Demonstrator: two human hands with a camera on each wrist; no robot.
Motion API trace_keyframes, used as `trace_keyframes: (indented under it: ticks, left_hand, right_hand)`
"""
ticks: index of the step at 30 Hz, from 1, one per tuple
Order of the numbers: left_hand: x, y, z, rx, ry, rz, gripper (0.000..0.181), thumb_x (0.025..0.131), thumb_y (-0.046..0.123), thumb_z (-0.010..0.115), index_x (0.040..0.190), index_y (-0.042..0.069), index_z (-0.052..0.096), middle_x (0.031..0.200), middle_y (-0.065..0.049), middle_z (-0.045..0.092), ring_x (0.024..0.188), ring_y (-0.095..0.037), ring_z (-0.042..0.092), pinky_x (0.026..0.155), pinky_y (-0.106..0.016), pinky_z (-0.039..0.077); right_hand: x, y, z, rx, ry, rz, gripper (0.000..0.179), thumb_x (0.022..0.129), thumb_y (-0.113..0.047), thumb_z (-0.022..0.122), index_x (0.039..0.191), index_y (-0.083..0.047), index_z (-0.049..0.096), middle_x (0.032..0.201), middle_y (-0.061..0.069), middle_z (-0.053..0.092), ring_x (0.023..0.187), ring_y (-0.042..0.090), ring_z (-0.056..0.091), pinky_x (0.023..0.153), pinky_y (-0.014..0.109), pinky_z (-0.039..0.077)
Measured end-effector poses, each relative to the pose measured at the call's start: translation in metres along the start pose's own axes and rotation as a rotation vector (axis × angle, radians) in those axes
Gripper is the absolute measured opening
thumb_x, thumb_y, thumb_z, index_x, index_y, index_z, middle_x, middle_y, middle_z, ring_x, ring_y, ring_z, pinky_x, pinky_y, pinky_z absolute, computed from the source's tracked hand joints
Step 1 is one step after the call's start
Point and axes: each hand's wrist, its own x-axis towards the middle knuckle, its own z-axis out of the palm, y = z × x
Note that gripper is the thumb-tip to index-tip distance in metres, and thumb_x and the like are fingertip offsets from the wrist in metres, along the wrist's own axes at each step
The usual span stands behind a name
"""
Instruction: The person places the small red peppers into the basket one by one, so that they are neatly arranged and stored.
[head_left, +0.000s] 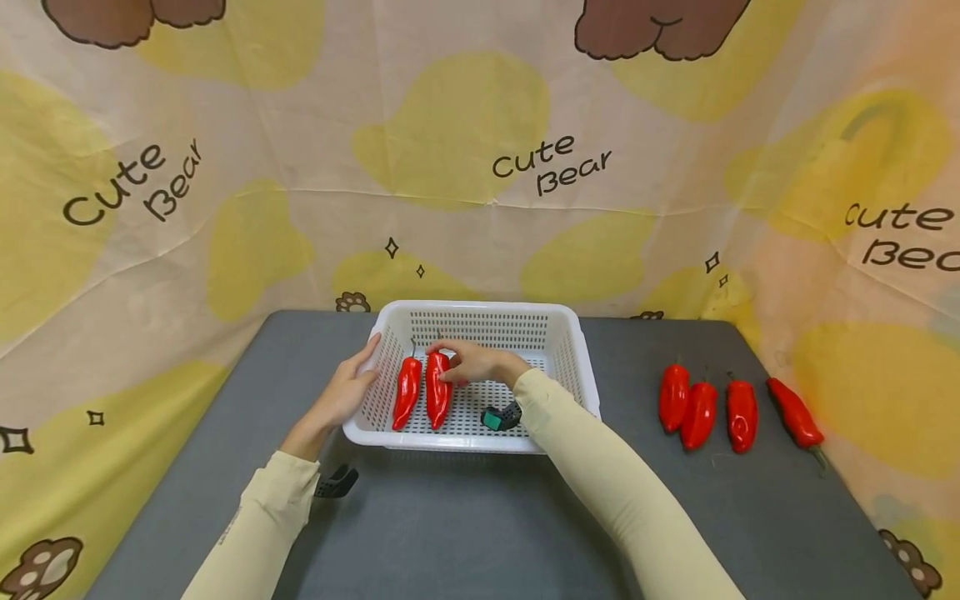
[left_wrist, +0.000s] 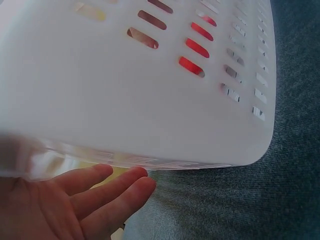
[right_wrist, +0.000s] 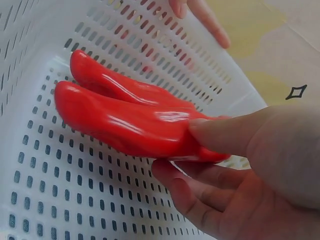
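Observation:
My right hand [head_left: 480, 364] reaches into a white plastic basket [head_left: 480, 447] and pinches a red pepper [head_left: 437, 400] near its stem end. In the right wrist view, the thumb presses on top of this pepper and the fingers lie below it. Right alongside on its left, a second red pepper [head_left: 407, 392] lies on the basket floor. At the left rim, my left hand [head_left: 347, 396] holds the basket, thumb over the edge and fingers along the outside. Through the basket's slots, the left wrist view shows bits of red.
On the right of the grey table [head_left: 465, 533] lie several more red peppers [head_left: 700, 415]; the outermost pepper [head_left: 797, 414] is near the right edge. A printed cloth [head_left: 450, 125] hangs behind and at both sides. Dark bands sit around both wrists.

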Motion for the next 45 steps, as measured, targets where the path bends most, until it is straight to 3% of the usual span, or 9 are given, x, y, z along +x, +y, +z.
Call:
trace_keyframes:
  ticks: [11,18,26,34,41,45]
  left_hand:
    - [0.006,0.002,-0.002,0.027,0.015,0.026,0.064,0.101,0.001,0.039,0.162,0.008,0.019,0.160,-0.034,0.029,0.121,-0.053,0.058,0.089,-0.056,0.058]
    - [0.003,0.003,-0.002,0.016,0.006,0.004,0.065,0.101,0.001,0.040,0.162,0.008,0.018,0.160,-0.034,0.028,0.119,-0.053,0.059,0.088,-0.054,0.060]
    - [0.002,0.004,0.000,-0.001,-0.002,-0.001,0.065,0.102,0.001,0.039,0.162,0.007,0.015,0.159,-0.035,0.029,0.121,-0.054,0.059,0.089,-0.056,0.059]
    - [0.001,0.002,0.000,0.005,0.001,-0.017,0.065,0.102,0.003,0.040,0.162,0.010,0.016,0.160,-0.034,0.028,0.116,-0.052,0.062,0.084,-0.054,0.061]
    - [-0.005,-0.001,-0.001,-0.013,-0.004,-0.013,0.065,0.102,0.001,0.040,0.162,0.009,0.016,0.159,-0.035,0.029,0.112,-0.052,0.064,0.081,-0.053,0.062]
    - [-0.003,-0.002,-0.001,-0.013,0.002,0.003,0.065,0.101,0.001,0.040,0.162,0.008,0.017,0.158,-0.036,0.031,0.111,-0.053,0.064,0.082,-0.054,0.062]
  right_hand:
    - [-0.001,-0.004,-0.005,0.027,-0.077,0.014,0.059,0.098,-0.014,0.064,0.153,-0.017,0.043,0.109,0.010,0.061,0.085,0.019,0.060,0.085,0.034,0.059]
    - [0.001,0.001,-0.002,0.076,-0.105,0.037,0.063,0.099,-0.017,0.063,0.157,-0.016,0.037,0.130,0.015,0.064,0.097,0.027,0.071,0.090,0.037,0.060]
    - [0.001,0.001,0.000,0.016,-0.109,0.042,0.068,0.097,-0.026,0.066,0.158,-0.021,0.037,0.145,0.012,0.052,0.086,0.023,0.069,0.084,0.032,0.060]
    - [-0.001,0.002,0.000,0.025,-0.098,0.059,0.067,0.097,-0.026,0.067,0.157,-0.022,0.037,0.148,0.014,0.051,0.090,0.025,0.071,0.086,0.033,0.060]
    - [-0.001,0.002,0.006,0.013,-0.121,0.071,0.066,0.097,-0.030,0.065,0.156,-0.021,0.038,0.138,0.013,0.058,0.095,0.027,0.072,0.091,0.036,0.060]
    - [-0.001,0.000,0.002,0.011,-0.062,0.085,0.062,0.098,-0.032,0.064,0.154,-0.017,0.041,0.135,0.014,0.060,0.091,0.027,0.072,0.086,0.034,0.060]
